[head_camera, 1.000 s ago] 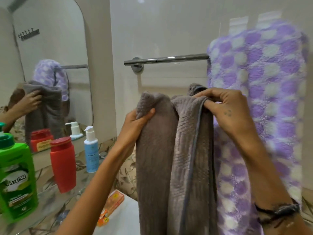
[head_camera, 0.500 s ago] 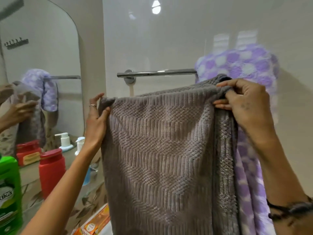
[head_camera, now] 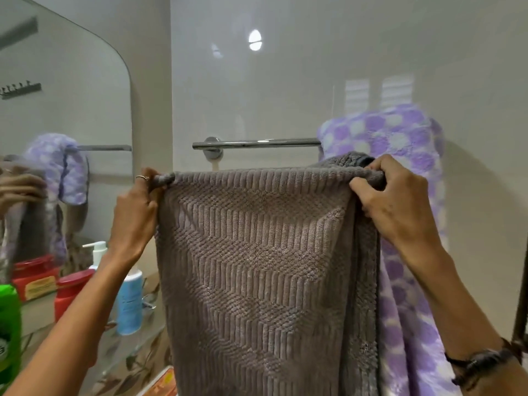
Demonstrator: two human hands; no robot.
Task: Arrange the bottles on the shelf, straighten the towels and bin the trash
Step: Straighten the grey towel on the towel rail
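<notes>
Two hands hold one grey towel (head_camera: 265, 267) up flat, just below the one shiny towel bar (head_camera: 257, 144) on the far wall. The left hand (head_camera: 134, 215) pinches the towel's top left corner tight. The right hand (head_camera: 397, 207) grips the top right corner tight. One purple spotty towel (head_camera: 400, 144) hangs over the bar on the right, behind the grey one. On the left shelf (head_camera: 125, 347) stand three bottles: one green (head_camera: 8, 330), one red (head_camera: 70, 292), one blue (head_camera: 130, 304).
</notes>
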